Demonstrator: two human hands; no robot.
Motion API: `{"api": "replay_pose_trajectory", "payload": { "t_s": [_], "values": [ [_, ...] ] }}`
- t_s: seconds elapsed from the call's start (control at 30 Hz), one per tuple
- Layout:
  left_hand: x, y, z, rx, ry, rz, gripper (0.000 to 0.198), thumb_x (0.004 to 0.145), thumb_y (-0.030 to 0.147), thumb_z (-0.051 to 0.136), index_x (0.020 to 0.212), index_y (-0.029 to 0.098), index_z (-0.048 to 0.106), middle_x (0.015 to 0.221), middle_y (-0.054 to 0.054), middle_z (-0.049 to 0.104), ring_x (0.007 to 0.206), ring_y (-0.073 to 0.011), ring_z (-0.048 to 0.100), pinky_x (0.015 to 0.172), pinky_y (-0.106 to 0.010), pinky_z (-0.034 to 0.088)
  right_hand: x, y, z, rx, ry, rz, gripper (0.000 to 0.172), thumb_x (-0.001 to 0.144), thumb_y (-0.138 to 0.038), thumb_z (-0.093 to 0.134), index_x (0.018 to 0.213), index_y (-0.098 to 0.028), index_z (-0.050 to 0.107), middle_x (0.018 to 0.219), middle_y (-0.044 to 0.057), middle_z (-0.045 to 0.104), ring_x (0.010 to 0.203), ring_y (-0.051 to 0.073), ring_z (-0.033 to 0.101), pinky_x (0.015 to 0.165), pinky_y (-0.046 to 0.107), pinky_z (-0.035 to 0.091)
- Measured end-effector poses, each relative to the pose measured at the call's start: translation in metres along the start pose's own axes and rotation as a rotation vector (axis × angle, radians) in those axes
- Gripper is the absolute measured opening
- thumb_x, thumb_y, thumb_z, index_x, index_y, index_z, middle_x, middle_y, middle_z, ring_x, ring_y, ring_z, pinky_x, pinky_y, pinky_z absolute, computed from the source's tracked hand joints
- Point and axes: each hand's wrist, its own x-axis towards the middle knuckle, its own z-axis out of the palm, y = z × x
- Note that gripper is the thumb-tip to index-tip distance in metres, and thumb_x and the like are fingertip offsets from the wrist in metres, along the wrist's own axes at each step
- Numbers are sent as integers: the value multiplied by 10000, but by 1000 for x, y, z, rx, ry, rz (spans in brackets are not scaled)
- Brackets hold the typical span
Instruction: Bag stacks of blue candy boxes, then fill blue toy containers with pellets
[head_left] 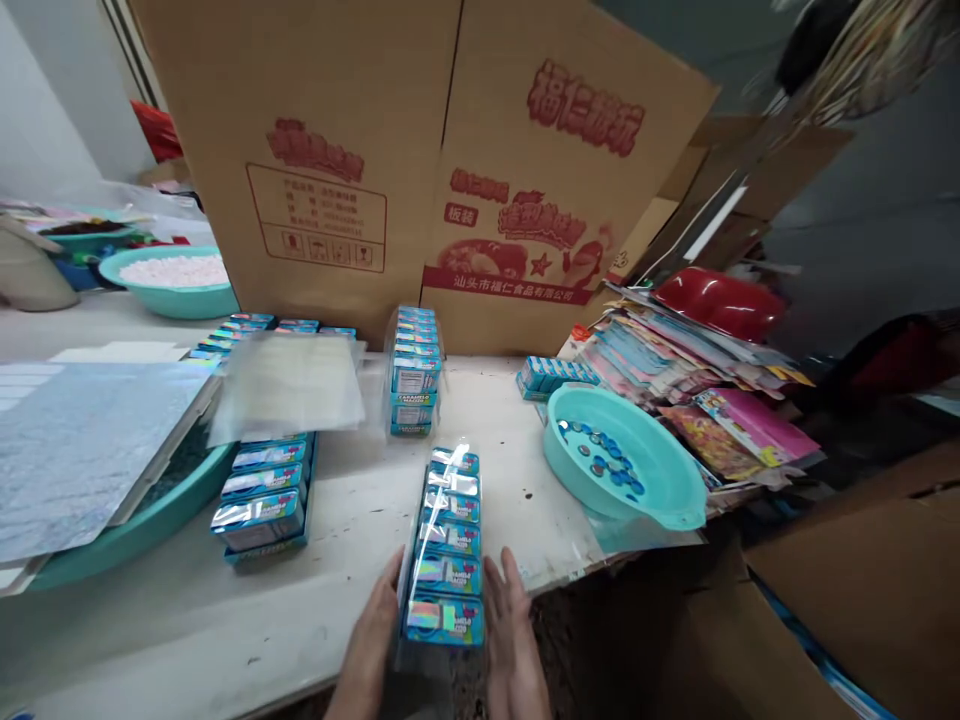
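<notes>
Pack of blue boxes and two bare hands at the near edge of a white tabletop (345,540). The pack (450,545), a row of six visible boxes under glossy clear film, lies lengthwise from near to far between the hands. The left hand (377,610) is at its left side, near end, with the fingers partly hidden; how far this grip is closed cannot be told. The right hand (514,620) is at the right side, its grip wide, fingers straight and pointing far; whether it touches the film is unclear. Beyond the pack stands a second wrapped pack (415,380), close to a large carton (337,200) with red print. To the left, a tray of boxes (259,500) runs partly beneath translucent sheets (289,385); farther left, a grey board (90,440) covers much of a turquoise tub (135,545). At far left, a basin (180,300) contains pale pieces (176,270). To the right, a turquoise bowl (675,475) holds small blue discs (616,470), with a short row of boxes (559,374) just beyond it. A red object (720,300) rests on a pile of printed packaging (645,360) at far right.
</notes>
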Motion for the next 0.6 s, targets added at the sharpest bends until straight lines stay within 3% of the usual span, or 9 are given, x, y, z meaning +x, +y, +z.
{"api": "replay_pose_trajectory", "payload": {
  "t_s": [0.07,0.17,0.27,0.37,0.43,0.53,0.6],
  "values": [
    [-2,-7,13,-23,-37,39,754,681,797,579,1293,357,568,1502,1,472,1439,-289,344,1167,-390,360,-2,11,15,12,-27,6,709,798,-664,609,1434,-403,439,1513,-6,444,1371,270,451,1110,471,414],
    [17,11,44,-61,-83,123,699,815,722,493,1378,308,498,1536,-16,428,1437,-264,348,1180,-372,329,24,2,38,-12,-22,-18,714,791,-511,700,1441,-360,445,1495,-3,470,1353,262,472,1097,431,435],
    [64,45,83,-87,-111,166,683,821,681,547,1343,241,545,1524,-64,444,1439,-268,344,1205,-372,260,85,-27,52,-16,-42,-147,662,817,-438,672,1433,-313,465,1404,16,573,1284,245,541,1061,399,460],
    [125,79,118,-229,-222,180,631,823,665,562,1240,196,627,1395,-109,586,1362,-286,463,1158,-407,346,163,-57,61,-56,-71,-259,597,816,-388,647,1386,-263,520,1317,21,639,1236,215,574,1054,363,447],
    [159,96,134,-304,-225,178,591,846,644,548,1176,166,656,1306,-133,650,1327,-288,503,1137,-417,379,212,-72,70,-75,-105,-279,559,797,-371,642,1334,-234,566,1277,25,662,1213,206,585,1041,352,448],
    [180,105,141,-252,-71,177,565,868,573,571,1277,183,591,1488,-112,487,1453,-249,322,1209,-380,253,265,-81,89,-94,-181,-280,507,766,-364,649,1245,-202,626,1231,36,686,1185,210,595,1015,344,461],
    [170,101,137,-152,-9,157,644,871,558,574,1409,220,469,1611,-62,268,1507,-221,159,1237,-353,144,286,-81,104,-117,-248,-278,481,759,-366,651,1208,-195,647,1213,39,696,1171,214,602,1010,346,463]
  ]
}}
